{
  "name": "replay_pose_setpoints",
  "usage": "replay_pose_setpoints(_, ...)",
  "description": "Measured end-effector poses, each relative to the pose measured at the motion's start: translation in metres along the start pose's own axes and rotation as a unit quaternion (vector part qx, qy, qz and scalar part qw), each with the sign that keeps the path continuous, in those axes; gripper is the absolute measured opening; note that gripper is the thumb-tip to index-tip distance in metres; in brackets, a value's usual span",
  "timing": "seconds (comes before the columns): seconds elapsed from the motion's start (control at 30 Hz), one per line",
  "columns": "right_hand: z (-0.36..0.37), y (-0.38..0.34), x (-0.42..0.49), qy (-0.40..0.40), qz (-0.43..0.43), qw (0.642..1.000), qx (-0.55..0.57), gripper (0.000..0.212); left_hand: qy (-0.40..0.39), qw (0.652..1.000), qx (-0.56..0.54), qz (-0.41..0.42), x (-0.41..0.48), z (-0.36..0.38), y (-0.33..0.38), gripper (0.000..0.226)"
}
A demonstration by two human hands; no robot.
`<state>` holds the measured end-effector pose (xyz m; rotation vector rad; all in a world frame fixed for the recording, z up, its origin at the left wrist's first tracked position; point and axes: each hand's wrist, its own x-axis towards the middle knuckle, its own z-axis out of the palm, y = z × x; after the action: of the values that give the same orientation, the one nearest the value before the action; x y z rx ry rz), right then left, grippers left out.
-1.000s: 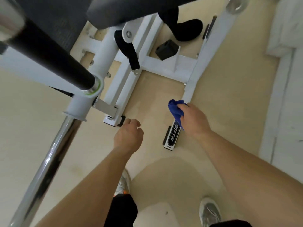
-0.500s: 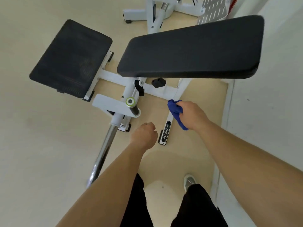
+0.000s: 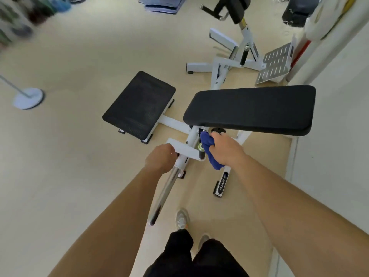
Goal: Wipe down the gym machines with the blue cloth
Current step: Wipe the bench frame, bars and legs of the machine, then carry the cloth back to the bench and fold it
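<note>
A white-framed gym machine [image 3: 175, 124] stands on the floor below me, with a long black pad [image 3: 251, 108] on the right and a black footplate [image 3: 139, 104] on the left. My right hand [image 3: 225, 148] grips the bunched blue cloth [image 3: 209, 150] just under the pad's near edge, against the machine's white upright and its black-capped bar. My left hand [image 3: 159, 158] hangs with loosely curled fingers beside the white bracket, above the chrome bar [image 3: 165, 188]. It holds nothing that I can see.
A second white machine [image 3: 233, 56] with a slotted footplate [image 3: 275, 64] stands behind. A white wall [image 3: 335, 136] runs along the right. A round white stand base [image 3: 28, 97] sits at far left. My feet [image 3: 181, 218] are on the beige floor near the machine's foot.
The view has risen and pulled back from the machine's base. My right hand has lifted the cloth from the lower frame leg up to the upright under the pad. My left hand has moved to the bracket.
</note>
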<state>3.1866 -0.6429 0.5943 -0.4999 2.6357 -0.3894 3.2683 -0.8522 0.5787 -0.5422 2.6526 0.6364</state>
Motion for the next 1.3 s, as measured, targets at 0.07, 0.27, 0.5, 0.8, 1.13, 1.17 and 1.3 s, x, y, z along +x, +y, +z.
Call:
replay_pose_setpoints(0.07, -0.004, -0.022, 0.000, -0.004, -0.022, 0.999, -0.027, 0.034, 0.021, 0.999, -0.007, -0.028, -0.015, -0.017, -0.025, 0.027)
replay_pose_setpoints(0.27, -0.002, -0.106, -0.001, -0.032, -0.094, 0.993, -0.070, 0.036, 0.054, 0.996, 0.009, -0.068, -0.042, -0.063, -0.107, 0.033)
replay_pose_setpoints(0.5, 0.026, -0.227, 0.033, -0.026, -0.097, 0.989, -0.104, 0.040, 0.059, 0.996, 0.029, -0.056, -0.024, -0.117, -0.211, 0.032)
replay_pose_setpoints(0.8, 0.076, -0.417, 0.106, 0.004, -0.075, 0.996, -0.056, 0.031, 0.036, 0.996, 0.060, -0.052, 0.023, -0.224, -0.390, 0.035)
replay_pose_setpoints(1.13, 0.077, -0.530, 0.208, -0.041, -0.104, 0.991, -0.075, 0.015, 0.021, 0.998, 0.040, -0.048, 0.108, -0.294, -0.476, 0.039)
replay_pose_setpoints(1.17, 0.078, -0.536, 0.222, -0.044, -0.100, 0.991, -0.079, 0.015, 0.016, 0.998, 0.038, -0.047, 0.122, -0.301, -0.482, 0.039)
replay_pose_setpoints(1.3, 0.077, -0.558, 0.293, -0.049, -0.087, 0.992, -0.079, 0.017, 0.014, 0.999, 0.033, -0.040, 0.195, -0.338, -0.503, 0.041)
